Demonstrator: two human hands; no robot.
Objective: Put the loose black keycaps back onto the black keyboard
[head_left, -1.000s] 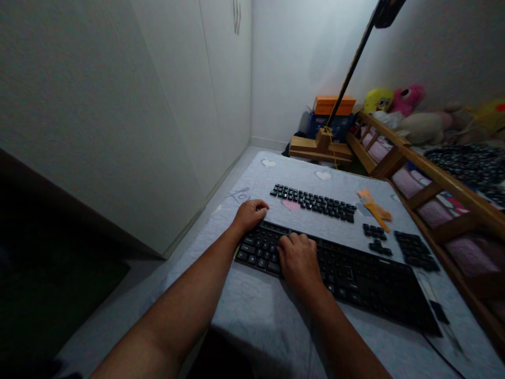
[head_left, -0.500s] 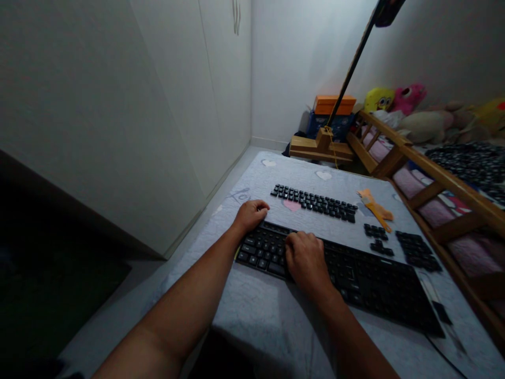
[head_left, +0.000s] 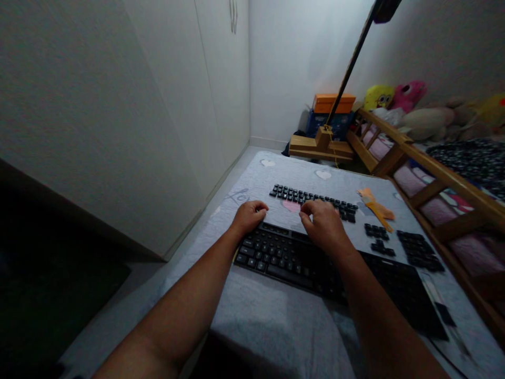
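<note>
Head camera: black plastic keyboard (head_left: 276, 260) lies on pale blue patterned cloth (head_left: 256, 300), nearer the person than rows of loose black keycaps (head_left: 290, 193). Left hand (head_left: 248, 217) is at its far left corner, fingers curled; grip unconfirmed. Right hand (head_left: 324, 225) is beside the rows, thumb and forefinger bent inward; any pinched cap cannot be verified. Risk: brushing knuckles or tugged cloth could scatter the rows.
</note>
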